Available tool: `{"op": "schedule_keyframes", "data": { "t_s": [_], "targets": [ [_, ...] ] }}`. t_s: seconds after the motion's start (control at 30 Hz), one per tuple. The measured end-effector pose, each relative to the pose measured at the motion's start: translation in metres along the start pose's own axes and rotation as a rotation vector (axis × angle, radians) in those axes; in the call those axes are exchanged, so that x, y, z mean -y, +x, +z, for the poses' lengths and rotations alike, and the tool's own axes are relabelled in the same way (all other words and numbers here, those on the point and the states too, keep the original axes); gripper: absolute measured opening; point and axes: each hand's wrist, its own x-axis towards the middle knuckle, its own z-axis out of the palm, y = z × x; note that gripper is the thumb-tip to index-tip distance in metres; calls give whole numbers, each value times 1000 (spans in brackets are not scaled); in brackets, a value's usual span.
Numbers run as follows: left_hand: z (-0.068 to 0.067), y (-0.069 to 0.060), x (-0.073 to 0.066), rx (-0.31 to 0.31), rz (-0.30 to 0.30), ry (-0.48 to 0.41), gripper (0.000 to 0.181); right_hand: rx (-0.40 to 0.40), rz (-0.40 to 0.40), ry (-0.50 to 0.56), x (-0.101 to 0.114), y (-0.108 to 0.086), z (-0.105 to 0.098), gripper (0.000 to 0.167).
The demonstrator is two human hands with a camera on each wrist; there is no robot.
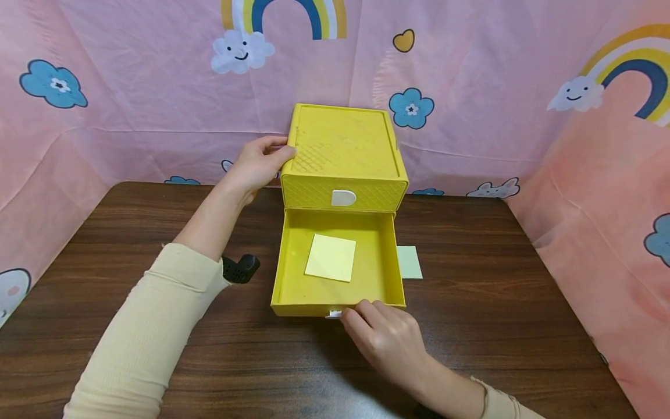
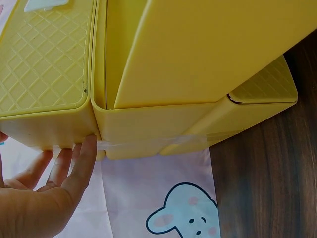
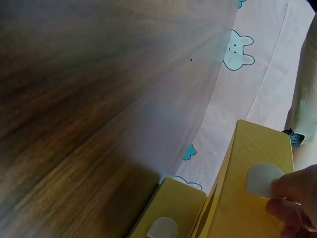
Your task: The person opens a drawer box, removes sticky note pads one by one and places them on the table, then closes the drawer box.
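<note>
Right grip [image 1: 388, 340] in a narrow pinch on the white drawer tab [image 3: 262, 179]; left grip [image 1: 256, 166] loosely spread against the yellow cabinet [image 1: 348, 142]

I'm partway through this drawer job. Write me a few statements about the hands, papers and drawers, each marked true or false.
1. The right hand grips the white handle of the open drawer. True.
2. The yellow paper lies on the table. False: it lies inside the open drawer.
3. The green paper is outside the open drawer. True.
4. The top drawer is pulled out. False: it is shut.
5. The left hand touches the box. True.
</note>
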Motion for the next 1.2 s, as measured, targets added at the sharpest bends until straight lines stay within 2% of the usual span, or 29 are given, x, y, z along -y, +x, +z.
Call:
{"op": "schedule_keyframes", "data": {
  "t_s": [1.2],
  "targets": [
    [0,1,1,-3,6,9,50,11,-32,-4,8,-10,-5,29]
  ]
}}
